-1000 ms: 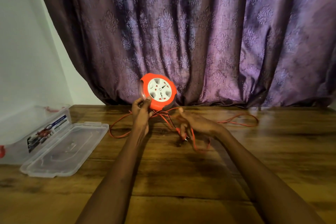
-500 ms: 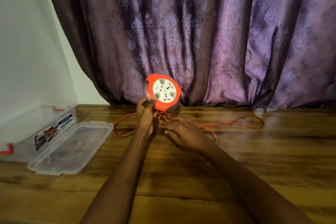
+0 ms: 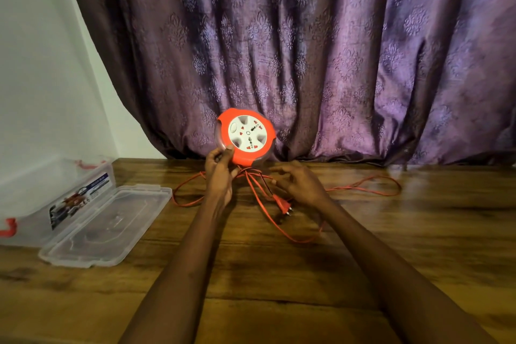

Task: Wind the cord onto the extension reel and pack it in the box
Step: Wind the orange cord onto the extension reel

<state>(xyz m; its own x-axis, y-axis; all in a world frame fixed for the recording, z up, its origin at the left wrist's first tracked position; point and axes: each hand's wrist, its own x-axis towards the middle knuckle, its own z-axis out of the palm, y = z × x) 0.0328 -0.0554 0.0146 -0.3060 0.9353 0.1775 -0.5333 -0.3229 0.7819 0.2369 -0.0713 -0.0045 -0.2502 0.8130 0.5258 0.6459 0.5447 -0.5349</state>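
A round orange extension reel (image 3: 245, 137) with a white socket face stands upright near the curtain. My left hand (image 3: 220, 173) grips its lower left rim. The thin orange cord (image 3: 363, 186) runs out from under the reel in loose loops over the wooden table (image 3: 418, 246), and its orange plug (image 3: 284, 205) lies just in front of my right hand. My right hand (image 3: 300, 181) rests over the cord strands right of the reel's base, fingers spread and touching them; whether it pinches a strand I cannot tell. The clear plastic box (image 3: 55, 198) stands open at the left.
The box's clear lid (image 3: 109, 226) lies flat on the table toward me, hinged to the box, which has red latches (image 3: 7, 227). A purple patterned curtain (image 3: 307, 58) hangs behind the table's far edge. A white wall (image 3: 42, 78) is at the left.
My right hand has shifted along the cord near the reel's base, and the plug now lies exposed on the table in front of it. My left hand keeps its hold on the reel.
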